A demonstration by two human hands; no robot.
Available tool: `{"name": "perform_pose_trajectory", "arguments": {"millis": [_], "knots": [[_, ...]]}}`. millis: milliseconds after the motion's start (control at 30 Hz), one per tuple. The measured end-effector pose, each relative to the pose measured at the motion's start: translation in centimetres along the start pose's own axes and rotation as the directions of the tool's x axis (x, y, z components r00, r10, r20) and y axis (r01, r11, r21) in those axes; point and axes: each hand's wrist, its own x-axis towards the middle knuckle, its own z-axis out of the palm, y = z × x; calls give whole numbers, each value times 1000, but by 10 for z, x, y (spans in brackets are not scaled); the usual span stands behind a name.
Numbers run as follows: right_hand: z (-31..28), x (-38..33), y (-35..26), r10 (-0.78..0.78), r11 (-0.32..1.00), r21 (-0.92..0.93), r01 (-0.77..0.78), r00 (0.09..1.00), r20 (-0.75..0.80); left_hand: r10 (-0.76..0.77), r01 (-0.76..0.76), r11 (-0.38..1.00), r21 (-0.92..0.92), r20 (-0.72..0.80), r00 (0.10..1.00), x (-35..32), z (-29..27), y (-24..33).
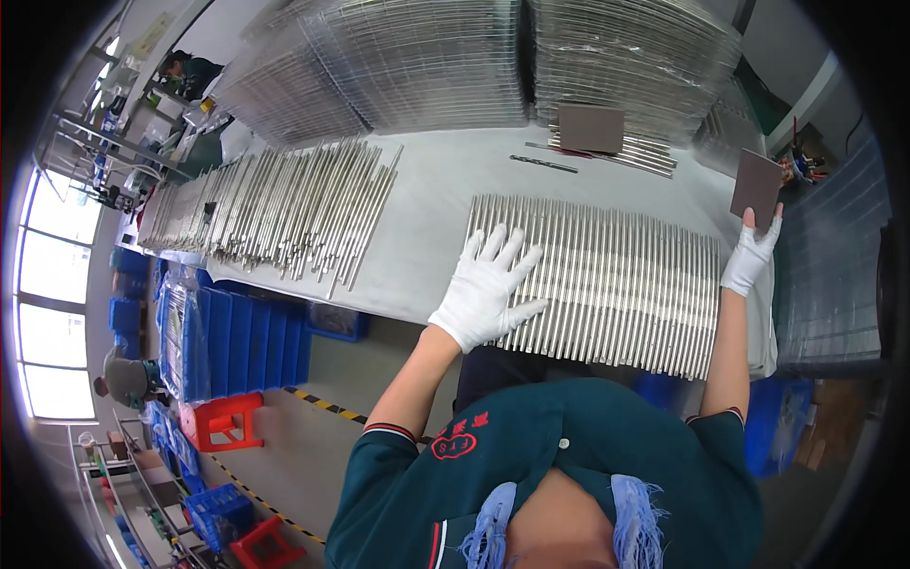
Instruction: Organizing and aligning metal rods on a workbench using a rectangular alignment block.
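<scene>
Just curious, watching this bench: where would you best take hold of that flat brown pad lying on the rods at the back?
Probably by its near long edge, coming from the person's side. The brown pad lies flat on loose rods, so its top offers no grip; fingers over the edge, thumb on top, should lift it.

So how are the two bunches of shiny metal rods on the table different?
The near row of rods lies neat and side by side, while the far pile of rods is loose and crisscrossed. The left hand rests flat on the near row; no hand touches the far pile. The near row sits in front of the person, the far pile off to their left. Both are thin, silvery and on the same white table.
</scene>
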Motion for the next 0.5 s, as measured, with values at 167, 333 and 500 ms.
{"name": "perform_pose_trajectory", "arguments": {"millis": [167, 333, 500], "knots": [[-1, 2, 7, -22, 998, -55, 23, 1000, 15, 33, -33, 998, -63, 4, 999, 9, 1, 16], [-7, 3, 13, 8, 1000, -13, -7, 999, 42, 13, -14, 999, -53, -16, 1000, -3, 0, -3], [-10, 3, 14, -1, 998, -70, 4, 999, 41, -108, 108, 994, 1, -50, 993, -25, -8, -33]]}}
